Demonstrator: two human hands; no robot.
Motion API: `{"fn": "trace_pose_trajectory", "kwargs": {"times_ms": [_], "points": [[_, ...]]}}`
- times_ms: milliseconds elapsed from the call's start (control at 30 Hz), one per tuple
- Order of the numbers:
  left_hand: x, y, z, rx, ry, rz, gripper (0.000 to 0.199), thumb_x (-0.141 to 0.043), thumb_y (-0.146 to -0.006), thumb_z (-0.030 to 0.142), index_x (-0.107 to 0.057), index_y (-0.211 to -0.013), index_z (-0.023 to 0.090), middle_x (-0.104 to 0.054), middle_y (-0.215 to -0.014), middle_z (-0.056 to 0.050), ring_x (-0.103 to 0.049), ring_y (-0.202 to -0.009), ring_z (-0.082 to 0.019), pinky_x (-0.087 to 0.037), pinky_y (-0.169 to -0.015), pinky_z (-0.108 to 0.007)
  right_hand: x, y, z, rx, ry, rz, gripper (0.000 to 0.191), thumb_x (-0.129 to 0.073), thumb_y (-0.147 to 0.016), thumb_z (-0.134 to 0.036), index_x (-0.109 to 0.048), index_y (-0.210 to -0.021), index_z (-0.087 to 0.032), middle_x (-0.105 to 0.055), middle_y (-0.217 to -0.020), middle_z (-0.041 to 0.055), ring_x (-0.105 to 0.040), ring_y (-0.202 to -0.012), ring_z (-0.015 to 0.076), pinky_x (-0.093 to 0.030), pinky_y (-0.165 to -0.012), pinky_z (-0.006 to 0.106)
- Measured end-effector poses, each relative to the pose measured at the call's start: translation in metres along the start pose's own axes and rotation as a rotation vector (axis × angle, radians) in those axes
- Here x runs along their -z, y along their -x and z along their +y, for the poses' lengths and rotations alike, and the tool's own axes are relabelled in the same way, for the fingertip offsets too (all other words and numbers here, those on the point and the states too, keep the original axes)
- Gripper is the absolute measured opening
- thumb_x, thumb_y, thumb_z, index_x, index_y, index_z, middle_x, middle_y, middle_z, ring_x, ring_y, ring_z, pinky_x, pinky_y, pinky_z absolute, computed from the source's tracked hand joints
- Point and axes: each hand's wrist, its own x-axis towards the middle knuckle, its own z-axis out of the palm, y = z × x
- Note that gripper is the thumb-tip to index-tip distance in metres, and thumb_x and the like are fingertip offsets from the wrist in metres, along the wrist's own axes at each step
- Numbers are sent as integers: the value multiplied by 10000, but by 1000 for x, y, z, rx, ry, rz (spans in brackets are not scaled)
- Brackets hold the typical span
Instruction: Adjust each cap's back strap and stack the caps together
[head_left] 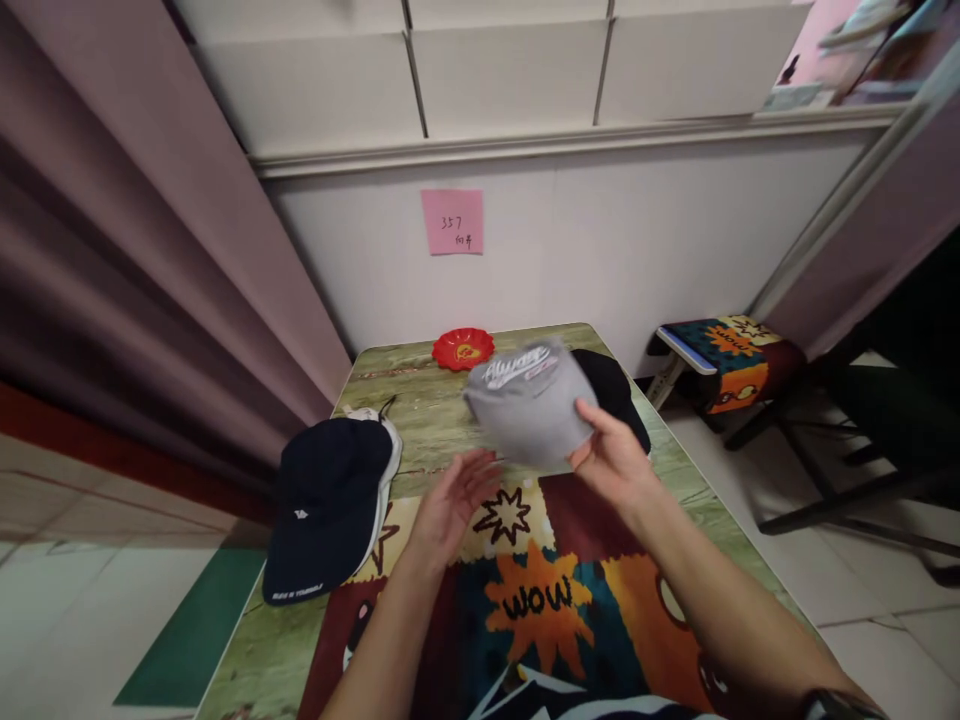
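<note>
Grey cap pinched by right hand; left hand open, empty, just below.

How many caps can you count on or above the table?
3: a grey fabric cap held in the right hand, a black cap behind it, partly hidden, and a navy cap at the table's left edge.

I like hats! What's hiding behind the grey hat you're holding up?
Behind the grey hat, held by the right hand, a black hat lies on the table. Only its right part shows; the rest is covered. A red dish sits further back.
</note>
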Motion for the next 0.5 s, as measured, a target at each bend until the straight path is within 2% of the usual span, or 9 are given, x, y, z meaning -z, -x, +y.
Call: {"fn": "trace_pose_trajectory", "kwargs": {"times_ms": [67,133,200,233,367,433,500], "points": [[10,-1,-16,62,-234,29,393,-754,-813,464,-734,-1038,142,-756,-1077,-134,-730,-859,-223,-575,-728,-312,-4,-11,-34,140,-22,28,318,-730,-828,-152,-685,-1137,-214,-801,-1002,10,-764,-869,171,-624,-877,311],[24,-3,-35,61,-424,79,423,-792,-751,489,-731,-975,136,-758,-982,-123,-709,-764,-200,-542,-650,-282,5,-21,-62,286,-22,28,316,-713,-839,-165,-681,-1148,-218,-799,-1022,8,-760,-921,162,-616,-901,306],[38,-5,-52,5,-536,137,422,-800,-707,506,-717,-906,144,-746,-880,-91,-685,-711,-184,-517,-618,-267,31,-32,-77,403,5,82,322,-709,-840,-163,-680,-1156,-220,-797,-1021,1,-754,-945,152,-607,-925,304],[44,-5,-59,-32,-571,152,415,-793,-701,510,-710,-891,151,-740,-857,-77,-678,-703,-181,-516,-622,-268,48,-37,-80,433,17,153,314,-711,-829,-147,-685,-1134,-213,-797,-999,-1,-754,-927,144,-608,-912,287],[58,1,-68,-146,-684,87,353,-710,-773,490,-701,-927,173,-740,-897,-64,-690,-763,-194,-554,-729,-313,125,-52,-61,322,205,626,197,-690,-779,-72,-691,-948,-175,-773,-822,6,-736,-727,149,-640,-756,282],[61,5,-68,-183,-746,55,324,-670,-813,470,-703,-946,176,-739,-893,-63,-697,-782,-202,-560,-758,-328,152,-55,-46,319,251,699,175,-699,-745,-54,-673,-879,-164,-749,-758,11,-713,-669,152,-639,-706,282],[62,7,-68,-217,-789,45,305,-633,-849,456,-703,-958,180,-740,-892,-63,-699,-785,-205,-563,-765,-337,168,-57,-36,356,288,721,145,-690,-755,-83,-657,-866,-170,-738,-761,9,-702,-672,145,-634,-691,269]]}}
